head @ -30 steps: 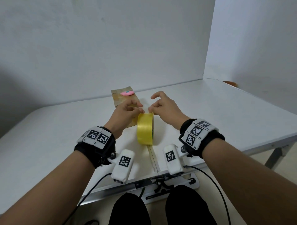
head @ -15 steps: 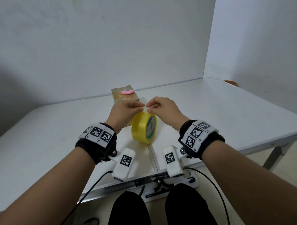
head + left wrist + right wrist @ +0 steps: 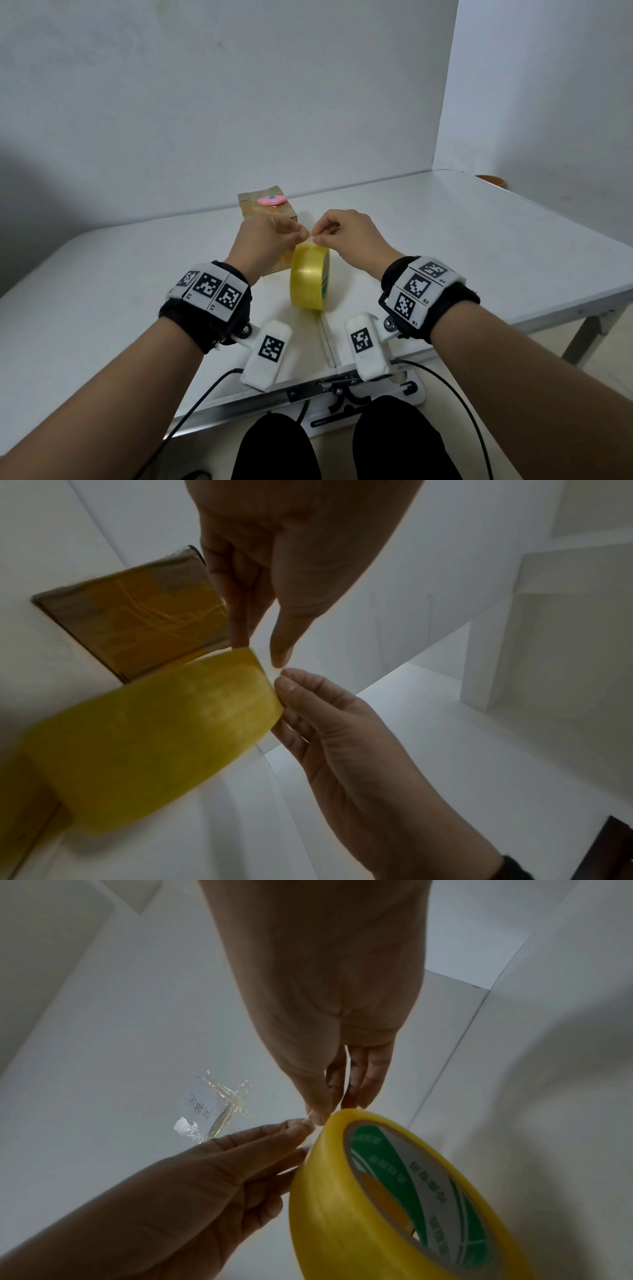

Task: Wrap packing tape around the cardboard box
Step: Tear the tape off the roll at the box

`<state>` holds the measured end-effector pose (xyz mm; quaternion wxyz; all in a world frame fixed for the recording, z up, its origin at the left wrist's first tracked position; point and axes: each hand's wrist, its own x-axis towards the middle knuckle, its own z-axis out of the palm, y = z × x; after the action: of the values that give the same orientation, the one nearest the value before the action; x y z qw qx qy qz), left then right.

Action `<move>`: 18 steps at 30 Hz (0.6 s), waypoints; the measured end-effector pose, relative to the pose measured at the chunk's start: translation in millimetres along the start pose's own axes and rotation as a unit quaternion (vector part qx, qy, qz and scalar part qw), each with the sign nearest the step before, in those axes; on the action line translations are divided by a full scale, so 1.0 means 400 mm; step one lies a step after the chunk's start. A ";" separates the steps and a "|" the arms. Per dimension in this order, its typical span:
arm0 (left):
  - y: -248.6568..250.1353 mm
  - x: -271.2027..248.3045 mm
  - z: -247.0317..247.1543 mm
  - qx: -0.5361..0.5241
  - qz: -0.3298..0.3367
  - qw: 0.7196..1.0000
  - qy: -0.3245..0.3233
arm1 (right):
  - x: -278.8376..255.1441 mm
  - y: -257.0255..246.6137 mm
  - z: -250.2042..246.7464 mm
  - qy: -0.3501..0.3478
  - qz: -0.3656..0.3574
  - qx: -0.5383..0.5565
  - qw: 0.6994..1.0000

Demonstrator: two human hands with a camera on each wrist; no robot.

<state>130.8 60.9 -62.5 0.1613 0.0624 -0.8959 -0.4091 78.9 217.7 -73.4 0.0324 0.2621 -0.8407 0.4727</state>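
A yellow roll of packing tape point(image 3: 310, 277) stands on edge on the white table point(image 3: 445, 240), its green core label point(image 3: 404, 1175) facing right. Just above the top of the roll my left hand point(image 3: 303, 234) and right hand point(image 3: 317, 238) meet fingertip to fingertip. Each pinches the thin clear loose end of the tape point(image 3: 274, 672). Behind the left hand lies the cardboard box point(image 3: 251, 210), with yellowish tape strips across its near face point(image 3: 143, 615). A pink disc point(image 3: 271, 200) sits on top of the box.
A crumpled scrap of clear tape point(image 3: 222, 1110) lies stuck on the table left of the roll. An orange-brown rim point(image 3: 490, 179) shows past the table's far right edge. White walls close the back and right sides. My knees are under the near edge.
A second ago my right hand's fingers were spread above the roll; they have closed into a pinch against the left fingertips. The roll tipped to the left, then came back upright.
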 end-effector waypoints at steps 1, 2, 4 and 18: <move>0.001 0.000 0.001 0.008 0.001 1.000 -0.006 | 0.000 -0.002 0.000 0.000 0.000 -0.004 1.000; 0.002 0.000 0.003 0.011 0.001 1.000 -0.011 | 0.001 -0.003 0.001 0.000 0.002 -0.006 1.000; 0.003 0.000 0.005 0.009 0.001 1.000 -0.021 | 0.003 -0.003 0.000 0.004 0.014 -0.009 1.000; -0.007 -0.001 -0.007 -0.121 -0.073 0.987 -0.070 | -0.004 0.008 -0.007 -0.023 0.099 0.111 0.989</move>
<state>132.0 57.2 -62.9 0.0740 0.0788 -0.8417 -0.5290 78.4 221.9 -74.7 -0.0636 0.1905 -0.8054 0.5577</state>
